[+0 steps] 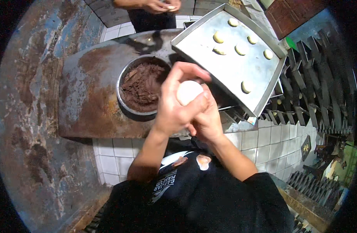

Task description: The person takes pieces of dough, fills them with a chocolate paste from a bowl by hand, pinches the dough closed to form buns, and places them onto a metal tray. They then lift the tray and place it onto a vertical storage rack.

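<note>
A pale ball of dough (189,92) sits between my two hands, in front of my chest and above the table's near edge. My left hand (171,106) curls around it from the left, fingers bent over its far side. From the right, my right hand (208,118) closes against it, and the thumbs lie near its lower side. Just left of my hands stands a round metal bowl (120,98) of crumbly dark brown filling (144,86). To the right, a large metal tray (225,75) lies tilted, with several small pale dough pieces (240,49) spread over it.
The worn table (83,93) carries the bowl. Across it, another person's hands (159,6) hold a small pale piece. Stacks of dark metal trays (302,77) crowd the right side. A stained blue-brown surface (35,116) stretches along the left. White tiles (263,143) cover the floor.
</note>
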A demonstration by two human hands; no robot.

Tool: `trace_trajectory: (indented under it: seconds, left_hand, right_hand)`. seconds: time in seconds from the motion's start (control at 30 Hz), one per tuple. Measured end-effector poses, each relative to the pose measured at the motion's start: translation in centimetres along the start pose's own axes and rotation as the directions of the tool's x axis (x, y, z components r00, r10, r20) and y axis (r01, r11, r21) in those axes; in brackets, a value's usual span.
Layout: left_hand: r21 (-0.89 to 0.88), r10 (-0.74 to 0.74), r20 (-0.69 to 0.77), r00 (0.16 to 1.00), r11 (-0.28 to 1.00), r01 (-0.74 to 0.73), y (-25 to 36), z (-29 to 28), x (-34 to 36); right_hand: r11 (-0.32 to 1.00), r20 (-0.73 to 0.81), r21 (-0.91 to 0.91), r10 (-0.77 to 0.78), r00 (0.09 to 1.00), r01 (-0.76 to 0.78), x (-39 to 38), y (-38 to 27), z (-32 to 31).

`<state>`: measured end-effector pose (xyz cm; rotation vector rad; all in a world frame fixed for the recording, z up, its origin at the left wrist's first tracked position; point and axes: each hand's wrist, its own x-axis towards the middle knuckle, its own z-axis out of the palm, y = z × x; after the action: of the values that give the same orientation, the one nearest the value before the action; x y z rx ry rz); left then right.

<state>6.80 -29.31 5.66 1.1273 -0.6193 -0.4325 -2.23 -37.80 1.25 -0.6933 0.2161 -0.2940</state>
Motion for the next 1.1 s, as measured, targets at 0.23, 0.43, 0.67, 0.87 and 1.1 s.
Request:
trace_trajectory:
  seconds: [0.23, 0.43, 0.67, 0.87, 1.1]
  left_hand:
    - [-0.253, 0.074, 0.050, 0.996, 0.966, -0.059, -1.4, 6.5, 1.6]
    - [-0.093, 0.237, 0.258, 0.937, 0.971, -0.220, -3.3, 11.0, 3.1]
    - [0.299, 0.133, -0.098, 0.986, 0.949, -0.098, -7.0, 10.2, 5.6]
    - [0.358, 0.054, 0.151, 0.987, 0.928, -0.106, -14.6, 14.8, 9.0]
    - [0.670, -0.069, 0.157, 0.985, 0.741, -0.055, -17.3, 17.5, 11.1]
  right_hand:
    - [0.897, 0.146, -0.402, -0.136, 0.980, 0.184, 0.2, -7.5, -4.3]
    - [0.817, -0.007, -0.368, -0.480, 0.877, 0.444, -0.5, -10.2, -5.4]
    - [0.400, 0.401, -0.870, 0.235, 0.885, 0.288, 2.5, -23.1, -10.7]
    - [0.232, 0.329, -0.926, 0.102, 0.939, 0.299, 5.7, -25.6, -12.9]
    - [0.110, 0.194, -0.976, 0.036, 0.980, 0.189, 10.2, -29.6, -22.7]
